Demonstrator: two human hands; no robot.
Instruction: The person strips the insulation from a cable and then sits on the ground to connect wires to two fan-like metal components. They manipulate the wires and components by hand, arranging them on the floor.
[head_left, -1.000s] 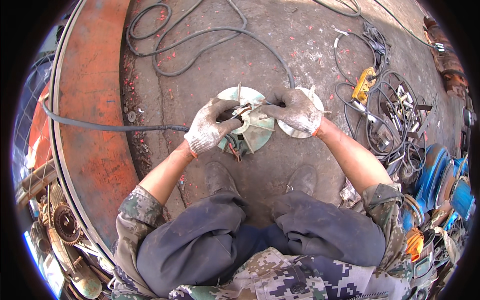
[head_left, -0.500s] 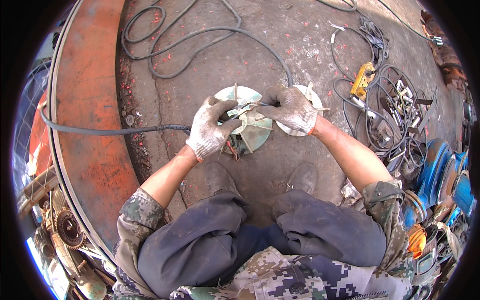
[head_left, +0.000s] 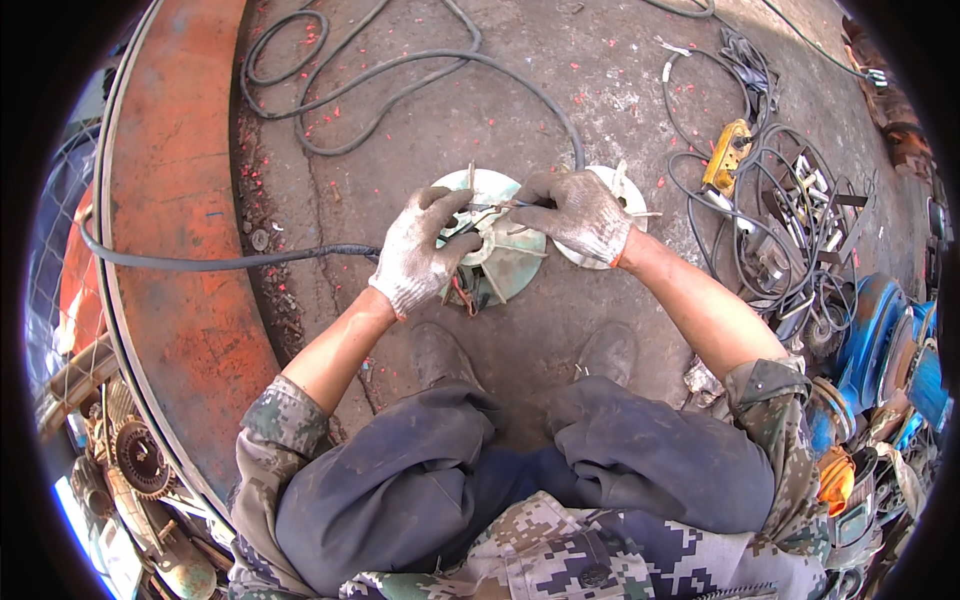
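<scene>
Both hands wear dirty white work gloves. My left hand [head_left: 415,240] is curled around the end of a black cable [head_left: 290,257] that comes in from the left over the orange beam; its thumb and forefinger are a little apart. In my right hand [head_left: 575,215] is the end of a grey cable [head_left: 535,90], pinched in the fingers. Thin wire ends [head_left: 487,208] meet between the fingertips; whether they are joined I cannot tell. Beneath lie a pale green ribbed disc [head_left: 520,268] and a smaller whitish disc [head_left: 628,195], partly covered by my hands.
A wide rusty orange beam [head_left: 175,180] runs along the left. On the right lie a yellow power strip [head_left: 727,158], tangled cables [head_left: 690,215] and blue machine parts [head_left: 870,335]. My boots [head_left: 607,352] stand near the discs on the concrete floor [head_left: 590,70].
My left forefinger and thumb have spread slightly apart, the forefinger lifting away. My right hand has barely moved, still holding the grey cable's end near the wires.
</scene>
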